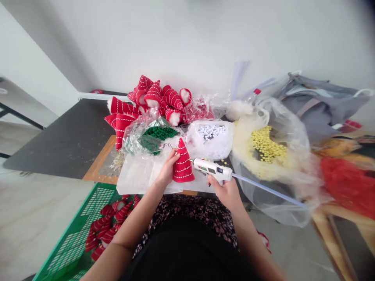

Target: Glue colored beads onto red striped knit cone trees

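My left hand [169, 167] grips the left side of a red cone hat [183, 166] with white stitched stripes, its tip pointing up. My right hand [224, 191] is wrapped round the handle of a white glue gun [213, 168]. The gun's nozzle is at the right edge of the red cone; whether they touch is unclear. A long translucent glue stick [269, 190] sticks out of the gun's back. Under the cone lies white paper [134, 175]. Just behind are bags of green pompoms [159, 133], white pompoms [211, 132] and yellow pompoms [268, 146].
Several red striped cones [154, 93] are heaped at the back against the wall. A green basket [70, 234] with more red pieces stands below left. Grey bags [316, 105] and red mesh [348, 187] lie at the right. Spare glue sticks [238, 78] lean behind.
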`<act>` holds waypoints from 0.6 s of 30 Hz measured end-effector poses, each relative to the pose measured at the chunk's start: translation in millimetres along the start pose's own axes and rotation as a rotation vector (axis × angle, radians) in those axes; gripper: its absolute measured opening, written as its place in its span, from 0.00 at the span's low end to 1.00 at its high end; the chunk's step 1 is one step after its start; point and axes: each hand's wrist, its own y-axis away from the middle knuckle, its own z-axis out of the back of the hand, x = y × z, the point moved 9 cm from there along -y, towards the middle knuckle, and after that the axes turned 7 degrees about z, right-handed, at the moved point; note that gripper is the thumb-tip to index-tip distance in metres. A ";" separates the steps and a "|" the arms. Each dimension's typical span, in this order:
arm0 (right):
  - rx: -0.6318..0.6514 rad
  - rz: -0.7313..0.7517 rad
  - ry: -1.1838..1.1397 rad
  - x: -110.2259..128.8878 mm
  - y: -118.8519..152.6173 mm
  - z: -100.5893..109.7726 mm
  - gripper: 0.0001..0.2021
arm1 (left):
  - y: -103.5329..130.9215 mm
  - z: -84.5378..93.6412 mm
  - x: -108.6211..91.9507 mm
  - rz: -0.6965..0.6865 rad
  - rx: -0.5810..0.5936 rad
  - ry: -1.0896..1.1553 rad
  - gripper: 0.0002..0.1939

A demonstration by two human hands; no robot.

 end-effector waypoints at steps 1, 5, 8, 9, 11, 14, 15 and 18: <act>-0.001 -0.001 0.000 -0.6 0.2 0.4 0.17 | -0.2 0.3 0.3 0.000 -0.003 0.001 0.23; 0.014 0.033 0.037 -3.7 1.9 1.1 0.17 | -1.1 0.3 1.8 0.008 -0.007 0.013 0.22; -0.023 0.058 0.161 -9.7 4.9 7.4 0.18 | -0.9 -0.2 1.0 0.000 0.002 0.036 0.22; -0.051 0.070 0.228 -11.0 6.1 11.0 0.20 | -0.7 -0.1 0.7 -0.002 0.003 0.042 0.22; -0.102 0.097 0.357 -10.9 8.3 17.1 0.22 | -0.6 0.9 0.2 -0.004 0.003 0.043 0.22; -0.142 0.116 0.398 -6.5 9.8 20.9 0.22 | -0.6 2.0 -0.7 -0.010 0.003 0.028 0.23; -0.146 0.106 0.365 -5.0 9.6 21.1 0.21 | -0.5 1.7 -0.6 -0.009 0.006 0.023 0.23; -0.128 0.063 0.222 0.1 6.4 18.0 0.18 | 0.5 -1.1 0.3 0.004 0.018 0.034 0.23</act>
